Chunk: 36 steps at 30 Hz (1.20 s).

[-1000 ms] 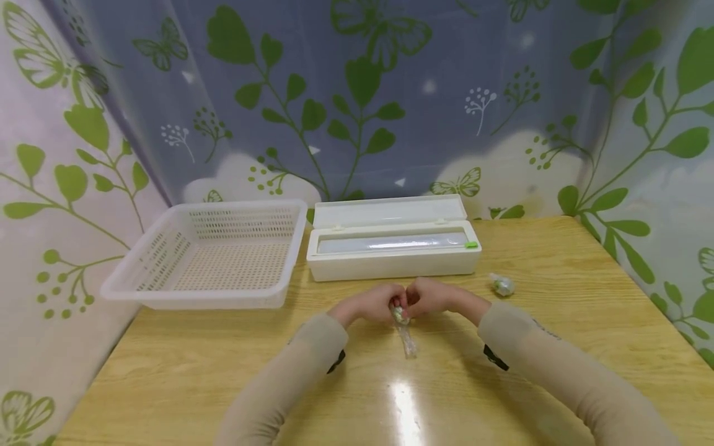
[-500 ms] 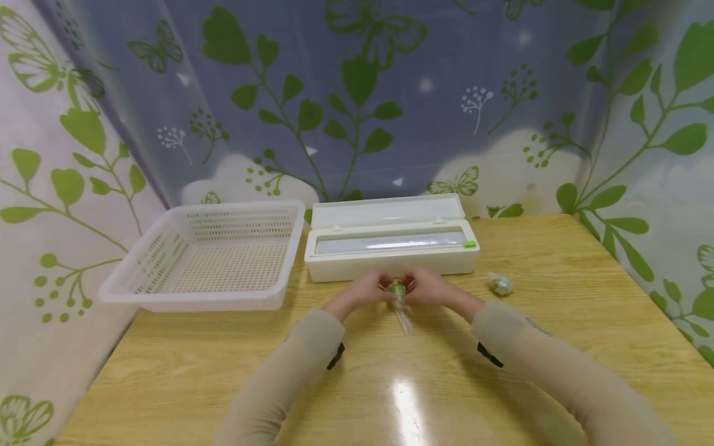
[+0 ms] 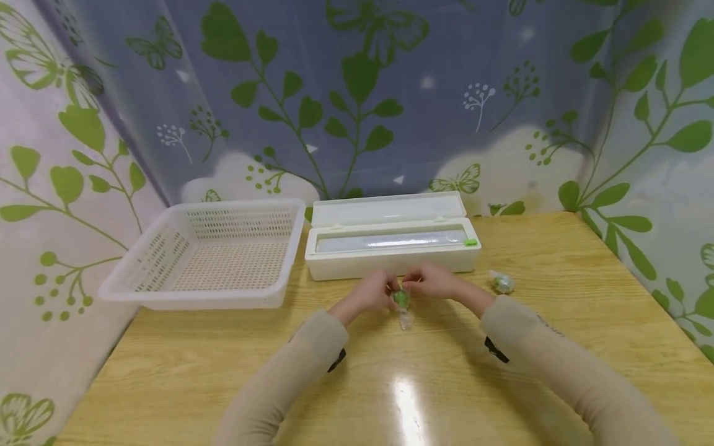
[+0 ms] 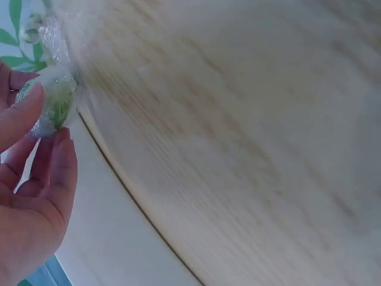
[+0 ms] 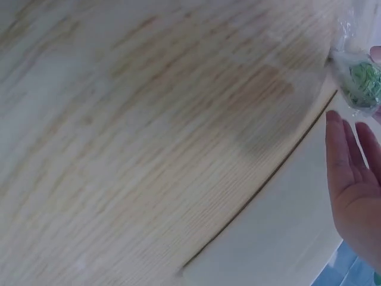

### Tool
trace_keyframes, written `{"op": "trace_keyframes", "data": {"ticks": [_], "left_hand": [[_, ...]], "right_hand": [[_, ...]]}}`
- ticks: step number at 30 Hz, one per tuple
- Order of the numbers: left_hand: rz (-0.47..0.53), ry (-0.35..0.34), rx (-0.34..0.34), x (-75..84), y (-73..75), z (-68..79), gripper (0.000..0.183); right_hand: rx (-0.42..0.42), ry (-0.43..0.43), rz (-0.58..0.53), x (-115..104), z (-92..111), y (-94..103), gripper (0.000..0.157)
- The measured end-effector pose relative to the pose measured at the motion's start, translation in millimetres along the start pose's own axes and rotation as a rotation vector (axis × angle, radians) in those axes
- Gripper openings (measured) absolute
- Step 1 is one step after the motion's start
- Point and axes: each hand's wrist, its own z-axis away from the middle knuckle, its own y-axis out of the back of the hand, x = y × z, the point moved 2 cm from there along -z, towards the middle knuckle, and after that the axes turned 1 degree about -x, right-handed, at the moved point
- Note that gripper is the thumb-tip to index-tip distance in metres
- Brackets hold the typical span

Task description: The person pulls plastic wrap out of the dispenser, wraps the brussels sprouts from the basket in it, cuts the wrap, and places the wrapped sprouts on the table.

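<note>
A small green bundle wrapped in clear cling film (image 3: pixel 400 299) is between my hands in the head view, with a crumpled film tail trailing toward me. My left hand (image 3: pixel 375 291) pinches it; in the left wrist view the thumb (image 4: pixel 24 116) lies across its near face. Just right of the bundle, my right hand (image 3: pixel 432 282) has its fingertips close to the bundle's top. In the right wrist view its visible fingers (image 5: pixel 338 143) are fairly straight, and its thumb is out of sight. Whether it touches the film is unclear.
Behind the hands stands a white cling film dispenser (image 3: pixel 390 266), lid raised, with a green slider (image 3: pixel 471 243) at its right end. A white slotted basket (image 3: pixel 223 300) sits to the left. Another wrapped bundle (image 3: pixel 503 284) lies on the wooden table (image 3: pixel 312 384) at right.
The bundle has been turned and moved slightly away from me, so its green side shows more. The right fingers were tight against it a second ago and are now looser.
</note>
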Motion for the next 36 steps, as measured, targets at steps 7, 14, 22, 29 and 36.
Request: {"op": "trace_keyframes", "data": {"ticks": [7,14,22,29,36], "left_hand": [[-0.133,-0.123,-0.121,5.0,-6.8,6.2,0.034],[0.008,-0.171,-0.277,9.2,-7.0,8.3,0.024],[0.061,-0.208,-0.332,10.9,-7.4,9.1,0.009],[0.028,-0.187,-0.255,7.9,-2.9,9.7,0.011],[-0.071,-0.173,-0.17,3.4,-6.7,8.5,0.009]], "right_hand": [[-0.213,0.024,-0.036,-2.9,2.5,-11.0,0.017],[-0.248,-0.005,-0.041,-3.6,10.7,-16.9,0.024],[-0.232,-0.018,0.042,-2.6,18.5,-22.2,0.036],[-0.22,-0.019,0.0,-2.4,19.4,-23.0,0.034],[-0.199,-0.046,-0.151,5.2,19.2,-19.1,0.037]]}}
